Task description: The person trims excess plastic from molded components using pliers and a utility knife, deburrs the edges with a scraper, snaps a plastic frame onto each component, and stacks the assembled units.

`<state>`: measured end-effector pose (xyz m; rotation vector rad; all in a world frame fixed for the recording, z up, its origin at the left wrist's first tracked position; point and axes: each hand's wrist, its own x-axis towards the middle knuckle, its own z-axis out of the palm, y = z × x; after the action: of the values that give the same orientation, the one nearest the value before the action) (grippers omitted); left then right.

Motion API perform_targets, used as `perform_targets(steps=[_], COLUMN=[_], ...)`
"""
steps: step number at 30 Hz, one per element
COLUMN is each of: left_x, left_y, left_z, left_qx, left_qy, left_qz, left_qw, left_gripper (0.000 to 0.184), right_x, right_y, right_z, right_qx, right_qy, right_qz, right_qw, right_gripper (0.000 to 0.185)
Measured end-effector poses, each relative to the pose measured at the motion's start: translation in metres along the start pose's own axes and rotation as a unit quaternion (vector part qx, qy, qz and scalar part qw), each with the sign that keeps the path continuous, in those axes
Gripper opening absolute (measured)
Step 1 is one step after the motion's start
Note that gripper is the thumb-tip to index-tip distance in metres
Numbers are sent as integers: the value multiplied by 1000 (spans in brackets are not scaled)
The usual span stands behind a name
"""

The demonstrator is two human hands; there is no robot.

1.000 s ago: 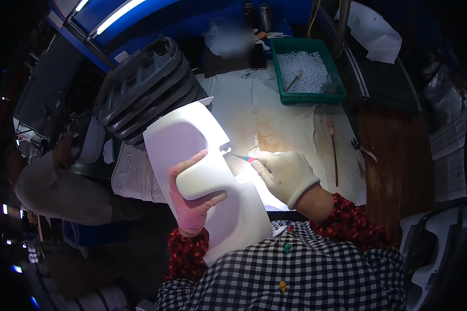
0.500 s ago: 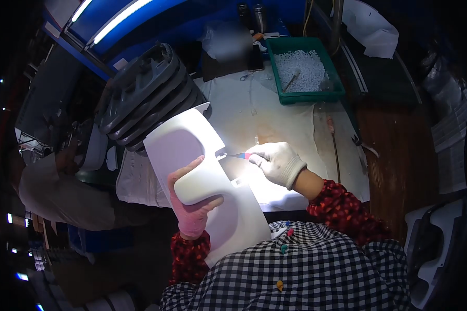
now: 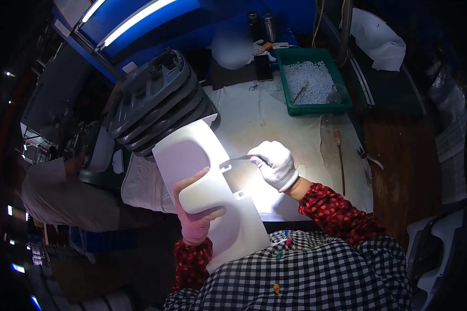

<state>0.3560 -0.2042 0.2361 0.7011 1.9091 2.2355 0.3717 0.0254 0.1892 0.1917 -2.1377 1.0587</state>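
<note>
A large white curved plastic part [image 3: 192,147] lies tilted across the near edge of the table, its lower end against the checked apron. My left hand [image 3: 194,212], in a pinkish covering, grips the part at its raised middle, thumb and fingers on either side. My right hand [image 3: 274,165], in a white knitted glove, is closed round a small knife [image 3: 240,158] with a red handle. The thin blade points left, close to a small notched tab [image 3: 225,167] on the part's right edge. A second tab [image 3: 240,194] sits lower on that edge.
Stacked dark grey plastic parts [image 3: 155,98] stand at the back left. A green tray [image 3: 319,110] of white pellets is at the back right. A long screwdriver [image 3: 340,160] and pliers [image 3: 369,158] lie on the right. Another person's leg [image 3: 67,202] is at the left.
My right hand has lifted slightly, and the knife blade has come away from the upper tab to just above it. The view has shifted a little. My left hand keeps its grip.
</note>
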Motion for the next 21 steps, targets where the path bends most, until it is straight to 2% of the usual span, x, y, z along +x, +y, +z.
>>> perform_targets(steps=[1,2,3,6,7,8,10,14,15,17,18,19,20,21], left_x=[2,3,2,4,6,6,6,8,8,4,3,5,6,4], left_y=[-1,-2,0,2,1,0,3,1,2,2,1,-2,-5,-4], left_z=[-1,-1,-1,-1,0,1,3,3,4,6,3,-1,-1,1], left_qx=[14,27,28,-4,19,42,61,78,76,-38,-37,22,80,80], left_qy=[-13,-26,-24,-3,-17,-32,-35,-42,-45,-24,-29,-37,-38,-32], left_qz=[24,48,47,-15,14,42,42,62,61,3,2,35,69,66], left_qw=[1000,998,998,1000,1000,998,997,994,994,999,999,998,994,994], left_gripper=[88,88,88,87,88,88,87,85,85,85,85,84,84,84], right_x=[-3,-8,-11,-13,-10,-9,-8,-11,-10,-18,-21,-20,-26,-24], right_y=[-2,-6,-11,-34,-41,-47,-54,-49,-44,-26,-17,-12,-15,-24], right_z=[0,2,0,-10,-13,-15,-16,-15,-17,-20,-23,-25,-25,-26], right_qx=[-3,54,56,61,62,27,-2,-25,-47,-69,-88,-109,-9,-9], right_qy=[13,0,-2,-37,-38,-71,-107,-121,-143,-163,-162,-160,-132,-139], right_qz=[-6,47,48,129,131,138,141,154,186,219,218,214,348,347], right_qw=[1000,997,997,989,989,988,984,980,971,959,958,957,928,927], right_gripper=[9,11,11,15,15,19,26,25,23,22,23,24,24,24])
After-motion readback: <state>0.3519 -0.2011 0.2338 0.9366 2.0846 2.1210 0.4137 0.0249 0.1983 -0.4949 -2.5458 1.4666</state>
